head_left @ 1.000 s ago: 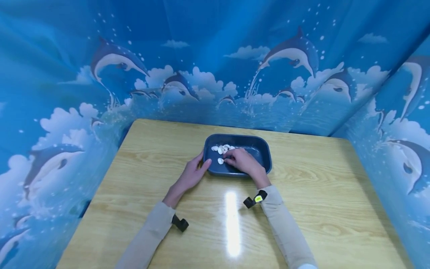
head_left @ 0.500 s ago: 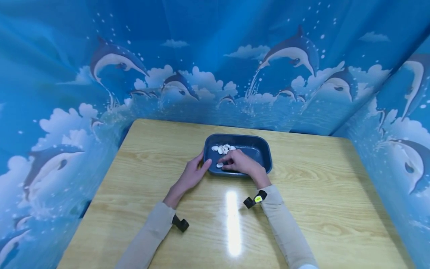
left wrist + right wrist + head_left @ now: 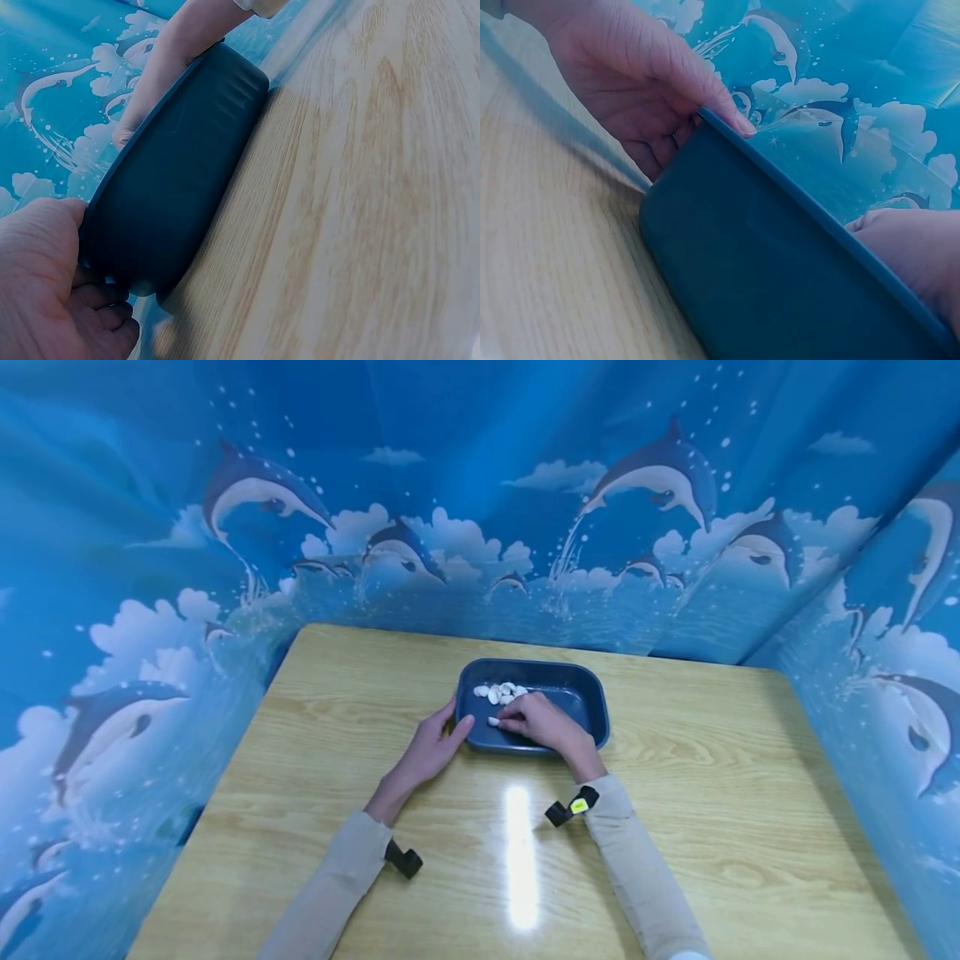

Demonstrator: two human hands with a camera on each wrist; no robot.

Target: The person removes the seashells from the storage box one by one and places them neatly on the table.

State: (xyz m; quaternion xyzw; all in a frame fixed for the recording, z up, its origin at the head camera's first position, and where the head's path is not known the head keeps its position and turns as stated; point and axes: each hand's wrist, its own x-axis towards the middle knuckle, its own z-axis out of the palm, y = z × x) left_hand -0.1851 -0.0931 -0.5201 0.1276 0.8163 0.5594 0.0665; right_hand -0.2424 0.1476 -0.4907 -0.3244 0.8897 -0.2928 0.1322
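Note:
A dark blue rectangular tub (image 3: 517, 748) stands on the table, with several small white shells (image 3: 494, 695) gathered at its far left inside. My left hand (image 3: 431, 743) grips the tub's left end. Its thumb lies over the rim and its fingers are against the outer wall, as the right wrist view shows. My right hand (image 3: 546, 723) reaches into the tub over the near wall and pinches a single white shell (image 3: 492, 722) at its fingertips, close over the tub floor. In both wrist views the tub wall (image 3: 172, 172) hides the shells and the right fingertips.
The tub is near the far edge of a wood-grain table (image 3: 712, 810). Behind and to both sides hangs a blue curtain (image 3: 480, 460) printed with dolphins. A black strap with a camera (image 3: 573, 806) is on my right wrist, another camera (image 3: 405, 860) on the left.
My right fingers spread around the single shell half a second ago and are now closed together at it. That shell has shifted and turned slightly. The left hand and tub have stayed put.

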